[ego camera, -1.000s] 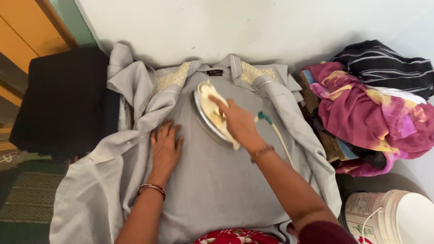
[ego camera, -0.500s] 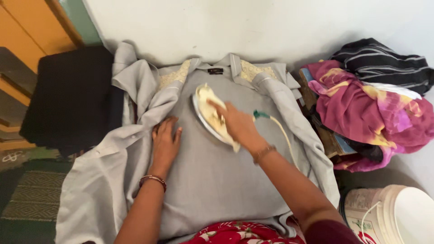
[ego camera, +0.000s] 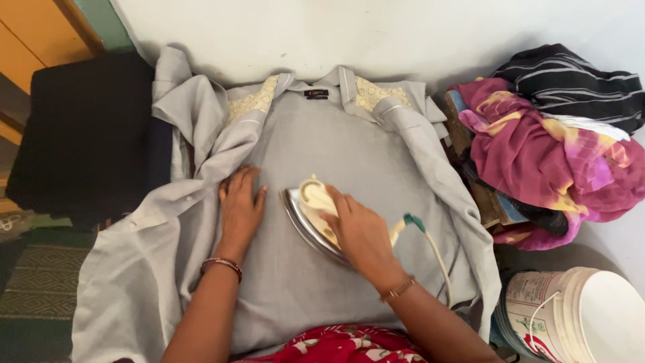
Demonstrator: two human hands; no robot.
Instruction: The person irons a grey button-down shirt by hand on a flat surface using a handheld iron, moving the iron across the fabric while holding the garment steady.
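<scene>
Pale wall and a low padded surface fill the view, with a dark folded cloth [ego camera: 87, 128] lying at the far left beside a yellow wooden edge. Next to it a grey garment [ego camera: 336, 148] is spread flat, collar far and hem near, its left sleeve bunched and creased over the side. The left hand [ego camera: 240, 207] is laid open, palm down, on the cloth just left of the middle, pinning it smooth. Just to its right an electric iron [ego camera: 310, 216] is pressed on the garment's centre, gripped at the handle by the closed right hand [ego camera: 359, 235], its cord [ego camera: 437, 259] trailing to the near right. The middle panel is judged mostly smooth; the sleeves and right side, seen rumpled, appear left to do. At the far right a heap of pink and striped clothes [ego camera: 557, 141] is piled, with a white bucket [ego camera: 578, 316] near it.
</scene>
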